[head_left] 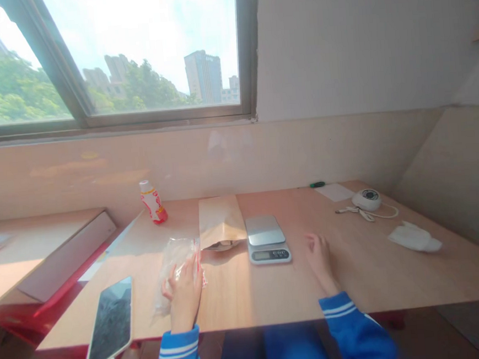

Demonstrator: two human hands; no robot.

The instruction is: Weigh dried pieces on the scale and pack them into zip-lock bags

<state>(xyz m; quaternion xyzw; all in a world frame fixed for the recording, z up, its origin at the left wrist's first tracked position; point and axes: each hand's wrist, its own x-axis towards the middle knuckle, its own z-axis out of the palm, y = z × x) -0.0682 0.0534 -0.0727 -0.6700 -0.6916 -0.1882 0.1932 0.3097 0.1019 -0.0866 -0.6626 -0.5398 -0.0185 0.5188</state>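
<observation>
My left hand (184,294) lies on a clear plastic zip bag (181,247) with a red seal strip, its fingers spread over the film. Just beyond it sits a brown paper bag (221,218), its open mouth facing me; something pale shows inside, too hidden to name. To the right of the paper bag stands a digital kitchen scale (265,230) with a bare metal plate; its readout is too small to read. My right hand (320,257) rests on the table right of the scale, fingers curled in and holding nothing I can see.
A phone (110,319) with a white cable overhangs the front left edge. A red-and-white bottle (153,203) stands at the back left. On the right are a white round device (366,199) with cable, a crumpled white tissue (414,237), paper (334,193) and a green-handled tool (317,184).
</observation>
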